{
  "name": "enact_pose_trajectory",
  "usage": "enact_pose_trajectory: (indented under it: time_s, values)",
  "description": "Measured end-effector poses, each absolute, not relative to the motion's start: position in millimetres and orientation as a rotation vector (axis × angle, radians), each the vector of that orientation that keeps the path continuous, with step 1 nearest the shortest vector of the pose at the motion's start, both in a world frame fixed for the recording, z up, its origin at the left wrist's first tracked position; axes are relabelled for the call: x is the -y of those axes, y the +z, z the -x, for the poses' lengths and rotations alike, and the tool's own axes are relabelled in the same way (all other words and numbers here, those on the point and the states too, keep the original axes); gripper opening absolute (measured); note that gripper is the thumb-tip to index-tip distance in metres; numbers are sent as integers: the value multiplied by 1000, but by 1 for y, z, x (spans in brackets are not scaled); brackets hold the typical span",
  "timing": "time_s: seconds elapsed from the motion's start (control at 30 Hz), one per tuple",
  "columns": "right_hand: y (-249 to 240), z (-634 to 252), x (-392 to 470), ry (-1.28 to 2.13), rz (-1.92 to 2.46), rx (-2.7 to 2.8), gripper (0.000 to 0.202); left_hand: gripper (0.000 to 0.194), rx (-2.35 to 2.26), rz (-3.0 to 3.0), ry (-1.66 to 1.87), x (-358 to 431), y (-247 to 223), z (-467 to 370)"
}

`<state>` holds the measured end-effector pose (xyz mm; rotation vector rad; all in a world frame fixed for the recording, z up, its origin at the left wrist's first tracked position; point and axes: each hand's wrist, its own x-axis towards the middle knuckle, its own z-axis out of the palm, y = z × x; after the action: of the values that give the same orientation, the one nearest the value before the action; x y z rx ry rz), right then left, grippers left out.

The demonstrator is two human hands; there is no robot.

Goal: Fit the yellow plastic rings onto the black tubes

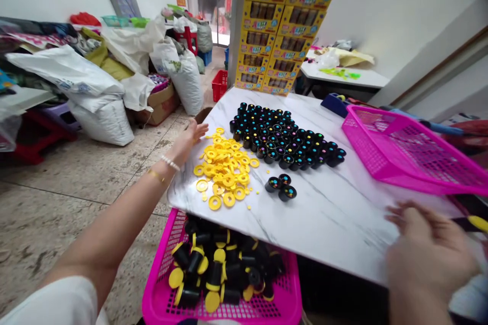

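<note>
- The step in hand appears to be a reach to the heap of flat yellow plastic rings [224, 155], which lies along the left edge of the white marbled desk [324, 223].
- The person's left hand [190, 137] is at that edge, just beside the heap, its fingers stretched out and holding nothing visible.
- The right hand [425, 249] is near the desk's right end; its fingers look curled but blurred, so I cannot tell whether they pinch anything.
- Gathering rings would call for a low inward sweep, clear of the packed black round cups [278, 137] beyond.
- Three more black cups [287, 192] stand apart, nearer the near edge.
- Open room lies between these three and the right hand.
- A bright pink plastic basket [375, 165] limits the right edge; another pink basket [157, 284], holding black yellow-capped tubes [215, 274], sits below the near edge.
</note>
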<state>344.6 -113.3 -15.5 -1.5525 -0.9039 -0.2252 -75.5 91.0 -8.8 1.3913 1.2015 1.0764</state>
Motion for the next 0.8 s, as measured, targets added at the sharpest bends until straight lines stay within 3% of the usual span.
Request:
enact_pose_trajectory:
  time_s: [0.07,0.13,0.23,0.37,0.53,0.8]
  values:
    - [-28,-291,138,-112,1694,1115,18,75,-1247,-1696,974,-45,-10,83]
    - [-35,-244,149,9,1618,1469,12,89,-1274,-2047,761,-3,-13,84]
    - [-37,-198,140,135,1503,1699,21,99,-1292,-2366,638,36,-21,77]
    - [-36,-173,111,121,1527,1855,34,92,-1413,-2457,748,51,-27,65]
    - [-37,-161,99,205,1442,1965,13,84,-1449,-2432,895,65,-33,67]
    - [-37,-172,95,206,1422,2073,12,59,-1466,-2309,1093,70,-38,74]
